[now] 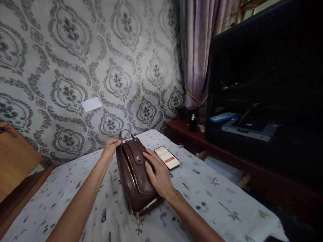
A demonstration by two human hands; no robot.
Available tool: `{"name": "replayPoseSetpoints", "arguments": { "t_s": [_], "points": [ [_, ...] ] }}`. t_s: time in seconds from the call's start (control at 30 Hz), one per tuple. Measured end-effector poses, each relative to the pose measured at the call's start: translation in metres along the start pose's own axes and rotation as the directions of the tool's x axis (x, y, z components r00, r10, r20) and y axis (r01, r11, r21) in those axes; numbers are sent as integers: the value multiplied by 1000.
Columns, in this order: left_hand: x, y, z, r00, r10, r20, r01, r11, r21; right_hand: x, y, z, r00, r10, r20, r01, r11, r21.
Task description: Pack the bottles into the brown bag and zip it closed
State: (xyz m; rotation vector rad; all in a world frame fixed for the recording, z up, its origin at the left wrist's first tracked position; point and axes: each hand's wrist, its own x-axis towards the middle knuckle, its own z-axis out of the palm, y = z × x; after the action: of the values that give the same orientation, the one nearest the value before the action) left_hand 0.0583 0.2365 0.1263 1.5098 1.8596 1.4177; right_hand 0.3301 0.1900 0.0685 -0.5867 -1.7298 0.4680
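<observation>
A dark brown leather bag point(135, 174) with gold zippers and a round gold clasp lies on a white patterned sheet. Its top handle points toward the wall. My left hand point(111, 149) is closed at the bag's far left corner, beside the handle base, with its fingertips pinching something I cannot make out. My right hand point(160, 173) rests on the bag's right side with fingers spread, near the clasp. Just right of the bag, a phone point(168, 157) lies face up with its screen lit.
The patterned sheet point(202, 208) covers the surface under the bag. On the right stand a dark red desk point(184, 132), a large black screen point(252, 84) and an open drawer point(222, 168). A wooden board point(17, 158) is at the left, and a wallpapered wall rises behind.
</observation>
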Motion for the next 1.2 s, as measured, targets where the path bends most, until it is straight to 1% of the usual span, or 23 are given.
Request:
{"name": "replayPoseSetpoints", "arguments": {
  "t_s": [0.3, 0.43, 0.53, 0.63, 0.67, 0.73, 0.8, 0.9, 1.0, 1.1, 1.2],
  "points": [
    [-25, 4, 4, 997, 78, -30, -78, 997, 8, 1, -2, -1, 1000, 8, 20, -8, 1000, 21],
    [-29, 6, 7, 990, 130, -57, -128, 991, 45, 1, -2, -2, 1000, 16, 26, -17, 1000, 22],
    [-26, 15, 6, 979, 184, -92, -173, 978, 119, -1, -1, -1, 1000, 10, 13, -10, 1000, 13],
    [-18, 32, 6, 956, 279, -91, -250, 936, 249, -3, 0, -1, 1000, -9, -3, 9, 1000, 6],
    [-15, 39, 6, 946, 318, -66, -285, 911, 298, -3, 0, -1, 1000, -17, -5, 17, 1000, 4],
    [-6, 50, 11, 925, 378, 25, -358, 850, 385, -4, 0, -1, 1000, -27, -11, 27, 1000, 2],
    [3, 58, 17, 908, 394, 141, -413, 792, 450, -4, 0, -1, 999, -34, -16, 34, 999, -1],
    [16, 60, 27, 887, 349, 303, -460, 724, 514, -5, 0, -2, 999, -40, -14, 40, 999, -1],
    [24, 58, 32, 855, 290, 430, -502, 671, 545, -6, 0, -2, 999, -40, -4, 40, 999, 2],
    [29, 58, 29, 824, 250, 508, -535, 637, 555, -6, -1, -3, 999, -37, -5, 37, 999, 5],
    [33, 60, 24, 812, 227, 537, -546, 619, 564, -6, -1, -3, 999, -36, -10, 36, 999, 16]
  ]
}}
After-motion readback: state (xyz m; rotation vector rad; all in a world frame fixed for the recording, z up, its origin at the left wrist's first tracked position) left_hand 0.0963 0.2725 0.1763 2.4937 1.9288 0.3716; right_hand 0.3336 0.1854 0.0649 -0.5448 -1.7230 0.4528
